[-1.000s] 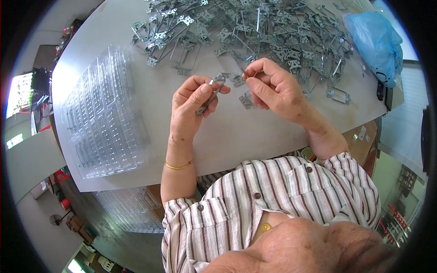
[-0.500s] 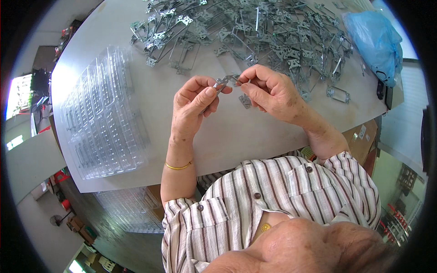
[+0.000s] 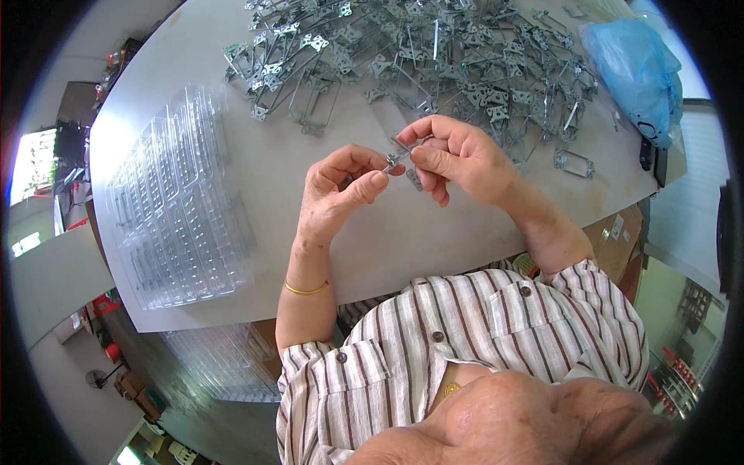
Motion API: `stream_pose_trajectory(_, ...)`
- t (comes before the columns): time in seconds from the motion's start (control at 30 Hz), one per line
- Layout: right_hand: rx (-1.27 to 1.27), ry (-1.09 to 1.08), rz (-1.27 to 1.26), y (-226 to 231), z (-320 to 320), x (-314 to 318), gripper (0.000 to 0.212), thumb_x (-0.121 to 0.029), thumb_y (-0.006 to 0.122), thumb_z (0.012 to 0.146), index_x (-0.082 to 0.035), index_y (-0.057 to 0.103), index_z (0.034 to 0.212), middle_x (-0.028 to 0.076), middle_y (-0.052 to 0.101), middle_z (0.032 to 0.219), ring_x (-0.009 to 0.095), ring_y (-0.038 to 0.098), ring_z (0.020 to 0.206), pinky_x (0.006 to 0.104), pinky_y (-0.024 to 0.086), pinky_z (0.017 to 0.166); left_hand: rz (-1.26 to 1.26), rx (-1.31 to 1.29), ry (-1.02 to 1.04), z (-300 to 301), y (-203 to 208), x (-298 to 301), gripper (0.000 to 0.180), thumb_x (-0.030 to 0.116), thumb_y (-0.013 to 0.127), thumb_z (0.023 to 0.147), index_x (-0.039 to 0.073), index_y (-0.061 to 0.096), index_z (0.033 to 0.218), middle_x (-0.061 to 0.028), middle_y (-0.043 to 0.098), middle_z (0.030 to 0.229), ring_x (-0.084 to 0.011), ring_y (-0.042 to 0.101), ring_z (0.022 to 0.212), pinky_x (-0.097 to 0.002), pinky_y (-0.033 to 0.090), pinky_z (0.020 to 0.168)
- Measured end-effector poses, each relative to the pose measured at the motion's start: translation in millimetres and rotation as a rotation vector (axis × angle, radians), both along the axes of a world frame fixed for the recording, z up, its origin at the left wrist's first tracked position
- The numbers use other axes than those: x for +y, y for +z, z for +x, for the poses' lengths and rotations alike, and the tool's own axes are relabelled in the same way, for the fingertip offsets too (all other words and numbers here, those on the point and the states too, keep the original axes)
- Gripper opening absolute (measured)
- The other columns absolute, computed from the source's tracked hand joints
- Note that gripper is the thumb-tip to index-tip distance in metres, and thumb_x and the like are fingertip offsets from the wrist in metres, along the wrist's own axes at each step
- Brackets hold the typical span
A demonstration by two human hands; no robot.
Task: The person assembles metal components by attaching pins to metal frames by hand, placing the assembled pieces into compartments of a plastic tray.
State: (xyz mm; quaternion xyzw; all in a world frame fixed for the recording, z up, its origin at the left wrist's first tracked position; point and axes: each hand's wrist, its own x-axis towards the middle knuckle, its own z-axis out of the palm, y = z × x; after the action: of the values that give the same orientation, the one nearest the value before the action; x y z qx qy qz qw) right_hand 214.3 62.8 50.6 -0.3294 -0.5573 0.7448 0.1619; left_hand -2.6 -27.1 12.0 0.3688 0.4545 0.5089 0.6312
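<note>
My left hand (image 3: 333, 190) and my right hand (image 3: 469, 163) meet over the table, at the near side of a pile of metal brackets (image 3: 480, 70). Between their fingertips is a small silvery metal bracket (image 3: 397, 155). My right thumb and index finger pinch it; the other right fingers curl below. At its left end, my left thumb and index finger close on it, and the remaining left fingers are bent. A perforated metal plate (image 3: 414, 180) shows beneath my right fingers; whether it belongs to the held bracket, I cannot tell.
Clear plastic blister trays (image 3: 178, 209) lie stacked on the left of the white table (image 3: 434, 240). A blue plastic bag (image 3: 637, 74) sits at the far right. One loose wire-frame bracket (image 3: 574, 163) lies right of my right hand. Cardboard (image 3: 618, 240) stands below the right edge.
Both hands have come slightly lower and closer together, my left hand moving rightward. The metal bracket between them has turned and moved down a little.
</note>
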Motion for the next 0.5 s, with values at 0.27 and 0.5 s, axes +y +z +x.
stream_pose_trajectory(0.27, 0.110, 0.073, -0.310, -4.3, 1.8, 4.0, 0.032, -0.028, 0.056, 0.104, 0.002, 0.057, 0.115, 0.006, 0.065, 0.074, 0.013, 0.064, 0.057, 0.0265, 0.053, 0.053, -0.003, -0.047, -0.078, -5.3, -2.1, -1.9, 0.023, 0.020, 0.080, 0.087, 0.002, 0.069, 0.094, -0.0020, 0.069, 0.086, -0.0042, 0.053, 0.071, -0.0201, 0.043, 0.062)
stream_pose_trajectory(0.5, 0.047, 0.150, -0.266, -0.4, 1.4, 3.9, 0.027, -0.028, 0.053, 0.105, -0.001, 0.057, 0.102, 0.006, 0.063, 0.065, 0.013, 0.061, 0.048, 0.0262, 0.050, 0.046, 0.043, -0.034, -0.157, -3.1, -1.1, -6.1, 0.022, 0.018, 0.081, 0.086, 0.001, 0.068, 0.091, -0.0017, 0.068, 0.089, -0.0049, 0.054, 0.071, -0.0207, 0.043, 0.061)
